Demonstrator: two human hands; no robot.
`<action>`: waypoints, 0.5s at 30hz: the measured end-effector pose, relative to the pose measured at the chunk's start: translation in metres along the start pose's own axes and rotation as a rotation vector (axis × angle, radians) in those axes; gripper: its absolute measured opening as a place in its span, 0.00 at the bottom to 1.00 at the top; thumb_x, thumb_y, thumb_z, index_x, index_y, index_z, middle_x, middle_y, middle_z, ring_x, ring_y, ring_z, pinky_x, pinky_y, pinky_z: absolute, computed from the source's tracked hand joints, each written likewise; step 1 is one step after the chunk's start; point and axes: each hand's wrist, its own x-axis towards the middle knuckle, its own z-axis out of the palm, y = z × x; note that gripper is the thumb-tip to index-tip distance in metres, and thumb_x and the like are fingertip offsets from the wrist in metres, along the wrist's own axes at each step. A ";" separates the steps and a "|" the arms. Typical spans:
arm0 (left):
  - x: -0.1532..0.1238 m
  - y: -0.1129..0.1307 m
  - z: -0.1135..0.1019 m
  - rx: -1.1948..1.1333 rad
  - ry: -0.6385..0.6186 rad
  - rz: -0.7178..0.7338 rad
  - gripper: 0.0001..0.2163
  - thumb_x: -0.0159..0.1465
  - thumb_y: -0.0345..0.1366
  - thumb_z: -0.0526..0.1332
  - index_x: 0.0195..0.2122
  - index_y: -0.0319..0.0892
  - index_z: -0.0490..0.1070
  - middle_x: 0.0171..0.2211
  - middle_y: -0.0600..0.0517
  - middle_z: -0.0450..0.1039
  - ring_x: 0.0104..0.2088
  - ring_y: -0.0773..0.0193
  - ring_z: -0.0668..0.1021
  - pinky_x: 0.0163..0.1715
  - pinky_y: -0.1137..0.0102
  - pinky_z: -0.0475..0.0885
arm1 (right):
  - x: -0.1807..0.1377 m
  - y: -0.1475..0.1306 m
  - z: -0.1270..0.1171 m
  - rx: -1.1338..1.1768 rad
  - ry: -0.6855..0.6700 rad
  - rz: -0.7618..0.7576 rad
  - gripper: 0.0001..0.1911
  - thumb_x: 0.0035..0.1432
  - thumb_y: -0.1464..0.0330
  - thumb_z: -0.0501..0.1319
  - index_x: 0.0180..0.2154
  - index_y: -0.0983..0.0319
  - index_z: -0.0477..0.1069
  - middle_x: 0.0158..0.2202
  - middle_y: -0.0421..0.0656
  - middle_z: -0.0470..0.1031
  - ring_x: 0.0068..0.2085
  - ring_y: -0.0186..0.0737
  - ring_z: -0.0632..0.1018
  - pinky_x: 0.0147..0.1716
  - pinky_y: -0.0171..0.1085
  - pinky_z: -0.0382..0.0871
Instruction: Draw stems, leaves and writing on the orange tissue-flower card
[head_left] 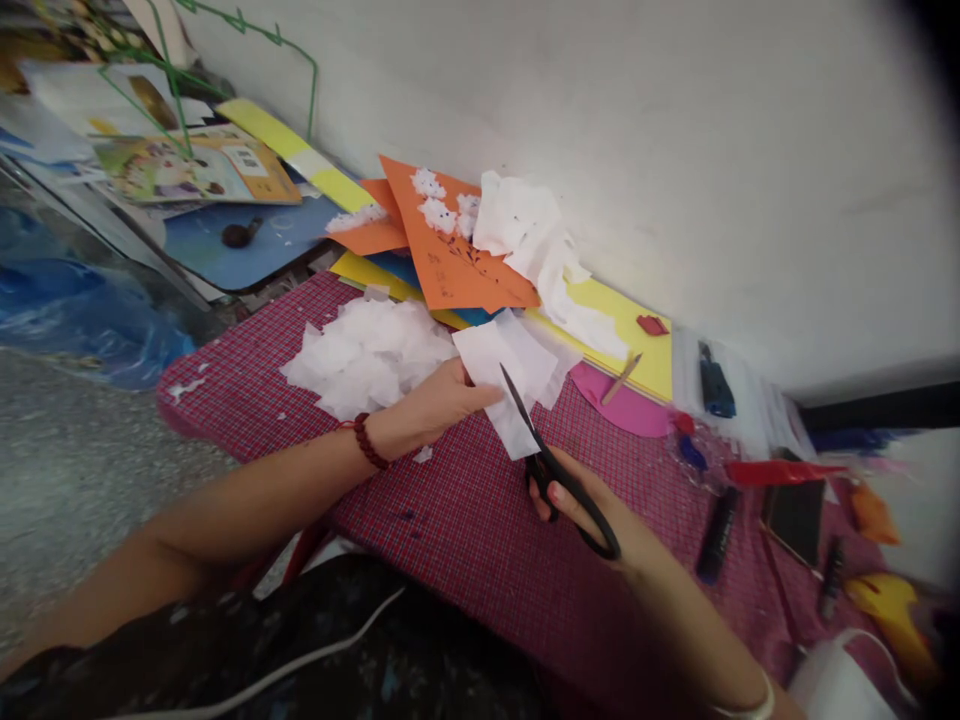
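Observation:
My left hand [442, 400] pinches a sheet of white tissue paper [510, 375] above a red checked cloth [465, 530]; a dark bead bracelet sits on that wrist. My right hand [581, 505] grips black scissors [559, 465] by the handles, and the blades reach up into the sheet's lower edge. Just left of the held sheet lies a heap of white tissue pieces [367, 350].
Orange card [457, 250] with white tufts, yellow card [637, 335] and crumpled tissue [532, 240] lean by the white wall. A pink shape [622, 405], pencil [621, 378], markers [716, 535], a dark phone [795, 515] lie right. Books [187, 165] and a blue bag [90, 320] are at left.

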 end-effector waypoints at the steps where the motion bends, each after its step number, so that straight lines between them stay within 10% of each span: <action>1: 0.000 0.000 0.000 -0.007 0.006 -0.003 0.10 0.51 0.23 0.66 0.35 0.40 0.78 0.31 0.49 0.79 0.35 0.62 0.77 0.43 0.68 0.72 | 0.000 0.002 0.000 0.005 0.006 0.004 0.27 0.59 0.42 0.56 0.36 0.60 0.64 0.28 0.40 0.64 0.30 0.34 0.67 0.29 0.35 0.64; 15: 0.002 -0.001 -0.004 -0.017 -0.031 0.014 0.10 0.51 0.27 0.69 0.35 0.40 0.78 0.30 0.52 0.77 0.33 0.65 0.76 0.43 0.69 0.71 | -0.005 0.009 0.004 0.054 0.077 0.093 0.29 0.57 0.43 0.59 0.42 0.62 0.62 0.22 0.33 0.60 0.22 0.29 0.61 0.21 0.32 0.54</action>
